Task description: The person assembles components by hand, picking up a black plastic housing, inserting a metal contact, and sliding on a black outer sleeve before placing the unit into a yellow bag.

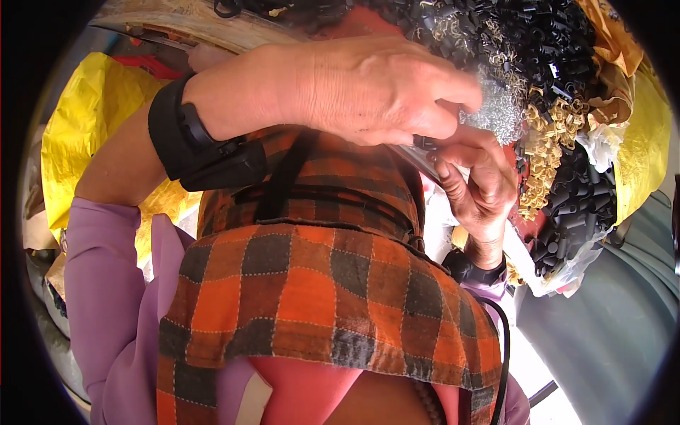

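Note:
My left hand (382, 88) reaches across from the left, its fingers bent down toward my right hand (489, 184). Where the fingertips meet, a small black part (425, 142) shows, pinched between both hands. Most of it is hidden, so its exact kind cannot be told. The thumb and fingers of my right hand are closed at its lower side. Just beyond the fingers lies a pile of small silver springs (501, 113). To the right of my right hand are gold-coloured metal clips (545, 159).
Many small black plastic pieces (538, 35) are heaped at the back. Black cylindrical caps (577, 219) lie at the right, beside a yellow plastic sheet (644, 134). Another yellow sheet (85, 134) hangs at the left. A wooden board edge (177, 18) crosses the far left.

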